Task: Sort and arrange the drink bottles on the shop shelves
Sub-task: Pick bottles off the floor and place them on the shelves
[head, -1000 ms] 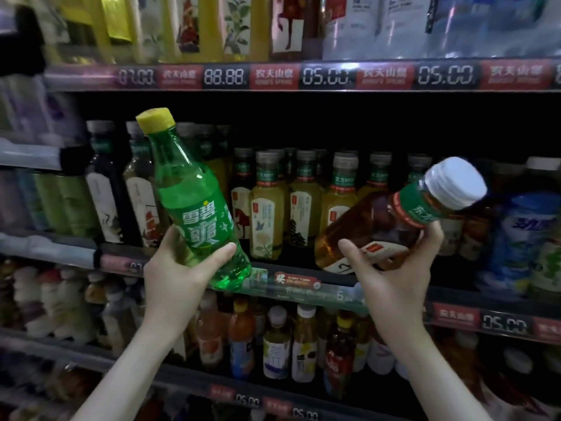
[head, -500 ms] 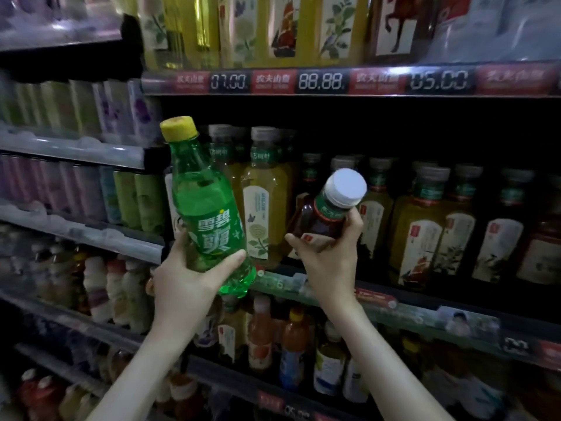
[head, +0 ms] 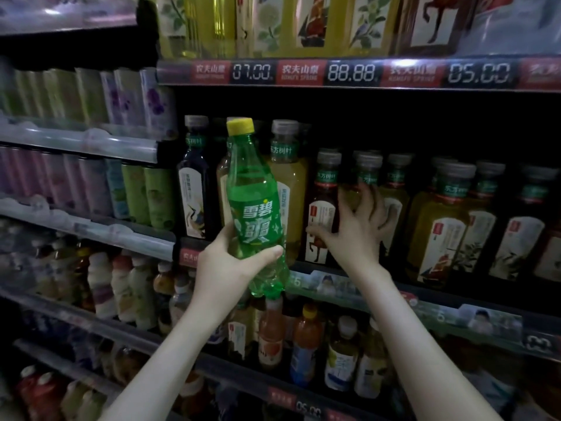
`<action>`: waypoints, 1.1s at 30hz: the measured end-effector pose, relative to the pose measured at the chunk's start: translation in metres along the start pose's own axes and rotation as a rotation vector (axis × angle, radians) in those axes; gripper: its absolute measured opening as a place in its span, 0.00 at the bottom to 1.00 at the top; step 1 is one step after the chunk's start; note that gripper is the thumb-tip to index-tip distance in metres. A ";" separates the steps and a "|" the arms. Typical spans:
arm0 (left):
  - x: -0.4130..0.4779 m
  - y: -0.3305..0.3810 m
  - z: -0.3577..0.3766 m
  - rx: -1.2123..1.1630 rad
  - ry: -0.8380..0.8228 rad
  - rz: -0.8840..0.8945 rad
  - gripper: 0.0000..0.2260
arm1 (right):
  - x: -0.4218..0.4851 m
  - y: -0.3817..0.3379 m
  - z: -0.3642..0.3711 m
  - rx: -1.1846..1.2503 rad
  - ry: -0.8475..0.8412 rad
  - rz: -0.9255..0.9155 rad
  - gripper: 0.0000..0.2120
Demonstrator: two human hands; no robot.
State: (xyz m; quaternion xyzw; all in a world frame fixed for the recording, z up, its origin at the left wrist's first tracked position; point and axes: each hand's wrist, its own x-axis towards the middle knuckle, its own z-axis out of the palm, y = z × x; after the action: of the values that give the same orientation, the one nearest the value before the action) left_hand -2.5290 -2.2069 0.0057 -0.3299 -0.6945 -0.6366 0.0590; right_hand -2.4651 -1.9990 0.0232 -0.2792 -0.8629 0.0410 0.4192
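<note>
My left hand grips a green soda bottle with a yellow cap around its lower half, holding it upright and slightly tilted in front of the middle shelf. A dark brown tea bottle with a grey cap stands upright in the front row of that shelf. My right hand is against it: the thumb touches the bottle's white label and the spread fingers lie along its right side, against the neighbouring yellow tea bottle.
The middle shelf rail carries price tags. Rows of yellow and dark tea bottles fill it. Cans stand on the left shelves. Small bottles fill the shelf below. Large bottles stand above the red price strip.
My right hand carried the brown tea bottle from mid-air on the right to the shelf, where it now stands upright, and slid down from its neck. The green bottle stayed in my left hand.
</note>
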 end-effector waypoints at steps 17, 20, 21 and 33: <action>-0.003 -0.007 0.024 -0.077 -0.114 -0.092 0.24 | -0.020 0.008 -0.017 0.273 -0.160 0.190 0.53; -0.014 0.002 0.037 -0.035 -0.198 -0.067 0.19 | -0.038 0.005 -0.035 0.396 -0.094 0.103 0.48; -0.019 0.007 0.043 -0.024 -0.227 -0.061 0.19 | -0.046 0.003 -0.046 0.475 -0.075 0.084 0.45; -0.131 0.099 0.169 -0.002 -0.684 0.154 0.20 | -0.169 0.117 -0.196 0.774 -0.195 0.466 0.16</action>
State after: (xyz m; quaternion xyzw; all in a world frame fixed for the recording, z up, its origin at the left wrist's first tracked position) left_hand -2.3172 -2.1043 -0.0069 -0.5756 -0.6464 -0.4839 -0.1294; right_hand -2.1834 -2.0196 -0.0043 -0.2837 -0.7338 0.4793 0.3890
